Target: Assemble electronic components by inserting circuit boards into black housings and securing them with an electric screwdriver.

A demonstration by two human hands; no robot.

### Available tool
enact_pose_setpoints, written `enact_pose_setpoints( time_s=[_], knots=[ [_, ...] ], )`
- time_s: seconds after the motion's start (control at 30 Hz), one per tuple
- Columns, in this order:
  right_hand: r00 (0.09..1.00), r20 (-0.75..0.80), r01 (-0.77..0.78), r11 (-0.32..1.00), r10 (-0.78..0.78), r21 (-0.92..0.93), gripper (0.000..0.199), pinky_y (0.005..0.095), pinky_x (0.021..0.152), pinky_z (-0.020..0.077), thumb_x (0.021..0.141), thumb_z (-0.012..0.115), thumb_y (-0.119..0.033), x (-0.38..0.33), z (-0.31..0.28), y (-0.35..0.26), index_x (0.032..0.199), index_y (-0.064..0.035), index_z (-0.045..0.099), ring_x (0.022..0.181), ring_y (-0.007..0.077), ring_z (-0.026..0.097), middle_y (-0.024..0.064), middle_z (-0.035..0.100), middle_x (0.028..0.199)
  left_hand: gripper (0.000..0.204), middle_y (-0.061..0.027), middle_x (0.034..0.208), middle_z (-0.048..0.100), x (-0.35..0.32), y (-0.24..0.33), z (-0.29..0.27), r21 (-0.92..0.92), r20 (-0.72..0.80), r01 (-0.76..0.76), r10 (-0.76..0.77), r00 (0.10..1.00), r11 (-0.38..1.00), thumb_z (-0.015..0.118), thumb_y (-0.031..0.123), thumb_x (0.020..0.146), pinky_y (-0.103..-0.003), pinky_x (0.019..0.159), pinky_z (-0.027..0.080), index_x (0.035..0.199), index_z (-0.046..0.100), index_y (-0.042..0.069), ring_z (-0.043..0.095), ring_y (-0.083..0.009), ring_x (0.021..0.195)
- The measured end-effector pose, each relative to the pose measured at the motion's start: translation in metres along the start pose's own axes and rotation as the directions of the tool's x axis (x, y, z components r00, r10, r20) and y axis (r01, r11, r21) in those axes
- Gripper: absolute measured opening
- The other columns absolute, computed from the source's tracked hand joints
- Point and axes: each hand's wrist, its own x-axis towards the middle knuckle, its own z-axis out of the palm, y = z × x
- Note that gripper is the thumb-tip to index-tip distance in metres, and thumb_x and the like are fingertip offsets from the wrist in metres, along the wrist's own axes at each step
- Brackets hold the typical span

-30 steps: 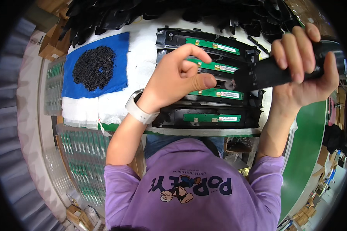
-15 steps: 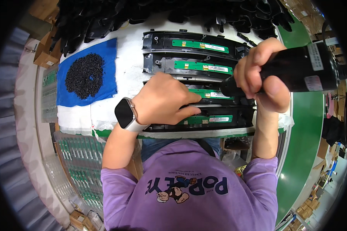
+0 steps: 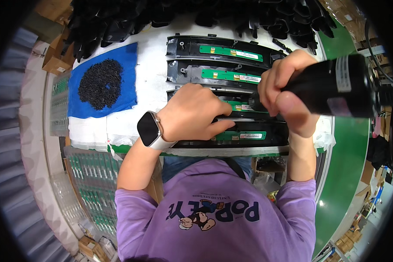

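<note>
Head view looks down on a white bench (image 3: pixel 153 78) that fills the upper middle of the frame, with a green floor strip (image 3: pixel 345 166) curving down the right side. At the upper left a blue cloth (image 3: pixel 126 94) lies flat on the bench, carrying a loose heap of small black screws (image 3: pixel 101 83). Along the top edge sits a jumble of glossy black plastic parts (image 3: pixel 196 15). Brown cardboard boxes (image 3: pixel 56 65) stand at the far upper left, and stacked clear trays of green circuit boards (image 3: pixel 89 192) fill the lower left.

Four long black plastic housings (image 3: pixel 192 72) lie in a column at the centre, each with a narrow green circuit strip (image 3: pixel 230 52) bearing a small white label.

At the centre, the left hand (image 3: pixel 194 113), with a dark-faced white-banded watch (image 3: pixel 150 130) on its wrist, presses down on the third and fourth housings, fingers (image 3: pixel 220 126) stretched flat and close together. In the right half, the right hand (image 3: pixel 288 94) has its fingers wrapped tightly round a thick black electric screwdriver (image 3: pixel 336 85), matte, cylindrical, with pale labels, its tip down at the third housing.
</note>
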Motion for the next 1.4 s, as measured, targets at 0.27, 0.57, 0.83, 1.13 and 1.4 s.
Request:
enact_pose_setpoints(
  time_s=[0.27, 0.57, 0.83, 1.13, 1.4],
  knots=[
    [0.947, 0.047, 0.260, 0.844, -0.318, 0.470, 0.041, 0.0244, 0.049, 0.0381, 0.080, 0.066, -0.035, 0.007, -0.011, -0.006, 0.104, -0.0064, 0.047, 0.045, 0.0070, 0.047, -0.0050, 0.048, 0.061, 0.043, 0.0015, 0.056, 0.045, 0.002, -0.009, -0.004, -0.972, -0.129, -0.019, -0.471, 0.873, 0.232, 0.035, 0.030, 0.100, -0.023, 0.049, 0.033, 0.092, 0.061, -0.002, 0.035, -0.0070, 0.049],
    [0.855, 0.057, 0.403, 0.728, -0.516, 0.555, 0.042, 0.0277, 0.062, 0.0386, 0.085, 0.060, -0.039, 0.023, 0.008, -0.007, 0.110, -0.0065, 0.049, 0.053, 0.0084, 0.048, -0.0028, 0.050, 0.070, 0.048, -0.0207, 0.112, 0.060, 0.002, 0.002, -0.001, -0.943, -0.053, -0.149, -0.307, 0.950, -0.299, 0.034, 0.034, 0.100, -0.035, 0.091, 0.047, 0.117, 0.050, -0.007, 0.060, -0.0263, 0.103],
    [0.911, -0.068, 0.370, 0.733, -0.408, 0.571, 0.040, 0.0280, 0.061, 0.0375, 0.082, 0.063, -0.037, 0.018, 0.002, -0.009, 0.104, -0.0066, 0.049, 0.052, 0.0087, 0.046, -0.0027, 0.049, 0.068, 0.032, -0.0131, 0.093, 0.064, -0.007, -0.002, -0.004, -0.995, 0.014, -0.024, -0.365, 0.931, -0.101, 0.046, 0.024, 0.097, -0.027, 0.066, 0.052, 0.113, 0.054, -0.003, 0.065, -0.0182, 0.077],
    [0.912, -0.233, 0.408, 0.704, -0.336, 0.582, 0.036, 0.0262, 0.059, 0.0358, 0.078, 0.066, -0.032, 0.011, -0.014, -0.024, 0.097, -0.0067, 0.049, 0.049, 0.0084, 0.045, -0.0032, 0.047, 0.063, 0.018, -0.0051, 0.077, 0.063, -0.002, -0.002, -0.002, -0.987, -0.059, 0.009, -0.418, 0.907, 0.160, 0.053, 0.014, 0.095, -0.019, 0.056, 0.045, 0.097, 0.061, -0.002, 0.054, -0.0064, 0.060],
    [0.912, -0.229, 0.408, 0.695, -0.340, 0.592, 0.037, 0.0265, 0.059, 0.0361, 0.079, 0.066, -0.032, 0.009, -0.011, -0.021, 0.098, -0.0061, 0.049, 0.049, 0.0086, 0.044, -0.0029, 0.047, 0.063, 0.021, -0.0046, 0.076, 0.062, -0.003, 0.002, -0.002, -0.983, -0.019, 0.054, -0.390, 0.921, 0.175, 0.052, 0.015, 0.095, -0.018, 0.054, 0.039, 0.096, 0.061, -0.004, 0.047, -0.0048, 0.056]
  ],
)
